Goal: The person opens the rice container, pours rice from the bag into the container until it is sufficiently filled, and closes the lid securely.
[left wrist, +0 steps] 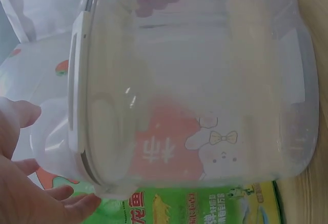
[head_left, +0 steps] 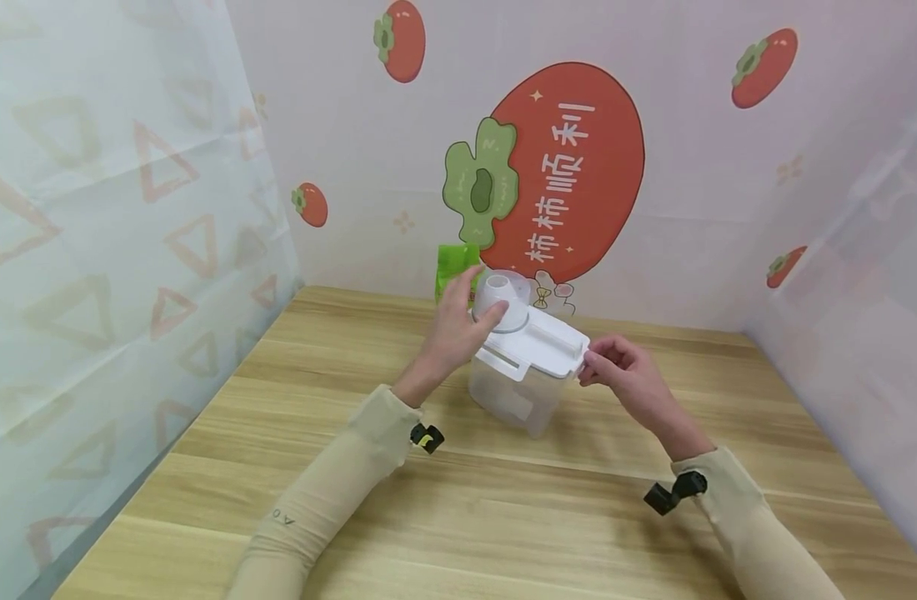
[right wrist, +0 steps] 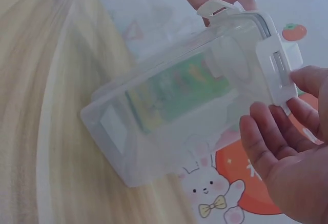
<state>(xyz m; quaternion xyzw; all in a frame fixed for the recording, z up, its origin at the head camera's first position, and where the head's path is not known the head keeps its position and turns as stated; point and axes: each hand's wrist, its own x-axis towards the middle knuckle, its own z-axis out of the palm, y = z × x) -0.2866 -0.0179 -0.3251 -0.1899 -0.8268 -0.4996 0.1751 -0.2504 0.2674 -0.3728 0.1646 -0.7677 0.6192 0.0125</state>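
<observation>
A clear plastic storage container [head_left: 518, 400] with a white lid [head_left: 552, 346] stands on the table. A round white spout cap [head_left: 499, 304] rises at one end of the lid. My left hand [head_left: 456, 329] is spread about this cap, thumb in front and fingers behind. In the left wrist view, its fingers [left wrist: 77, 206] reach loosely along the lid's edge. My right hand [head_left: 631, 379] pinches the latch [right wrist: 279, 73] at the lid's right side between thumb and index finger, other fingers loosely bent. Another latch [right wrist: 220, 7] juts outward from the lid's near side.
A green printed packet [head_left: 453, 265] stands behind the container, showing through its clear wall in the right wrist view. The wooden table [head_left: 458, 517] meets a persimmon-printed backdrop [head_left: 353, 125] behind, with printed sheets on both sides.
</observation>
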